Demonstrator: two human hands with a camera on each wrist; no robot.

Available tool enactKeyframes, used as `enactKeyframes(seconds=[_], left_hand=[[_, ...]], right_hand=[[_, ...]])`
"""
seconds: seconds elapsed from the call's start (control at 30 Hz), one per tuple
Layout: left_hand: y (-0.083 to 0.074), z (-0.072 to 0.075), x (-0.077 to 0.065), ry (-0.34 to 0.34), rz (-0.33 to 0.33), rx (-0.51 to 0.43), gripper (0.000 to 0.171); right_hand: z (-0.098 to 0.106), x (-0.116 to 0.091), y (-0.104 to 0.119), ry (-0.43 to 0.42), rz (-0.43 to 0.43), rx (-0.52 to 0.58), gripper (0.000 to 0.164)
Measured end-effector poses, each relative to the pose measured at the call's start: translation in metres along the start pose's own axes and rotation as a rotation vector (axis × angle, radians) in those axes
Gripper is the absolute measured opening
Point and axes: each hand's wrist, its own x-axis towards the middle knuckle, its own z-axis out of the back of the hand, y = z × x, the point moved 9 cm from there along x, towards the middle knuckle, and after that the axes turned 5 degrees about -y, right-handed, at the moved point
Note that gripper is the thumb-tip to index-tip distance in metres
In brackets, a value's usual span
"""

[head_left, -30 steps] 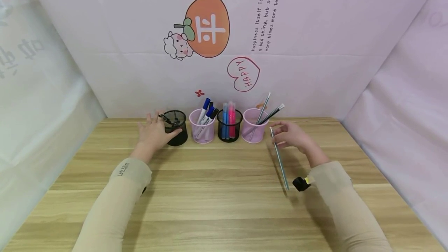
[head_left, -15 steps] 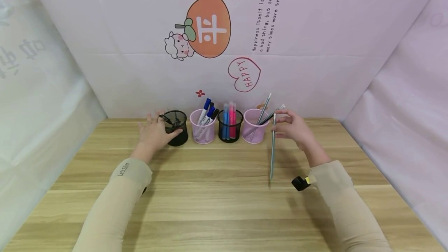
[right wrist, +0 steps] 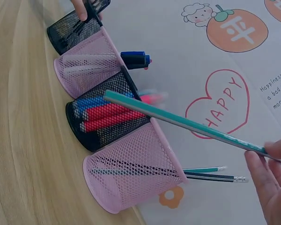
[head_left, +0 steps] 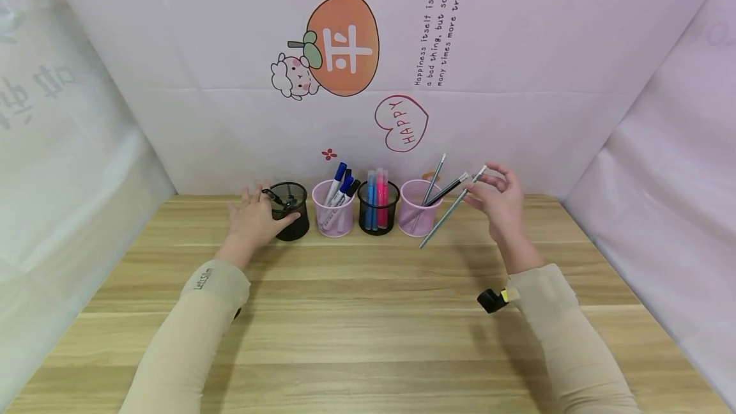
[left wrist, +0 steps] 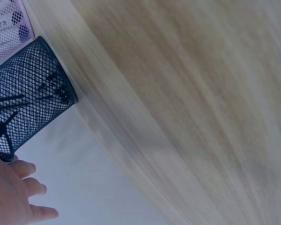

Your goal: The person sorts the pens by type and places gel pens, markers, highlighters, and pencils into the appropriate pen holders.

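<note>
My left hand (head_left: 253, 219) rests around the left side of a black mesh pen cup (head_left: 294, 225), thumb across its front, other fingers spread behind. Small black items lie in this cup. My right hand (head_left: 500, 197) pinches a teal-striped pencil (right wrist: 187, 123) near its white-tipped end, between thumb and fingers. The pencil slants down and left in the head view, its lower end in front of the right-hand pink mesh cup (head_left: 411, 219). A teal-striped pencil (head_left: 434, 177) and a black pencil (head_left: 448, 189) lean out of that pink cup.
Between these cups stand another pink mesh cup (head_left: 336, 222) of blue- and black-capped markers and a black mesh cup (head_left: 377, 230) of blue and pink pens. All line the back edge of the wooden table (head_left: 368, 337), against a printed cloth backdrop (head_left: 230, 114).
The right hand has risen and turned, swinging the pencil's lower end left and upward from over the table to in front of the right-hand pink cup. The left hand stays put.
</note>
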Motion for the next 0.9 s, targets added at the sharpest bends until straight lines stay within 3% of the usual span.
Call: enactKeyframes(seconds=[0.17,0.43,0.73,0.9], left_hand=[[0.0,0.0,0.0,-0.004,-0.001,-0.003,0.104],[-0.001,0.0,0.0,-0.015,-0.006,-0.008,0.105],[0.0,0.0,0.0,-0.008,-0.004,-0.011,0.104],[0.0,0.0,0.0,-0.009,-0.006,-0.005,0.103]], right_hand=[[0.006,0.001,0.006,-0.115,0.054,0.166,0.052],[0.015,0.001,0.009,-0.242,0.237,0.371,0.054],[0.023,0.0,0.006,-0.34,0.39,0.449,0.055],[0.02,0.0,0.003,-0.353,0.471,0.41,0.052]])
